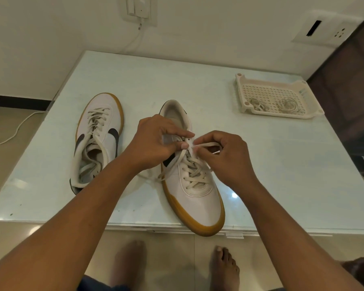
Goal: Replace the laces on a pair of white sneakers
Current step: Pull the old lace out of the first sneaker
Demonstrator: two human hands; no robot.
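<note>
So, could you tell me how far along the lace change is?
The untouched sneaker looks fully laced, ends untied. In hand: the left hand holds the nearer sneaker while the right hand pinches its lace at the top eyelets. Two coiled laces lie in the tray; old or new, I cannot tell, so what remains is uncertain.

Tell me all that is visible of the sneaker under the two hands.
This sneaker is white, leather-like, with a tan sole and a dark side mark. It stands upright on the glossy table, its toe toward the person and past the edge. Its cream lace is undone at the top; the left hand holds the upper, the right hand pinches the lace.
</note>
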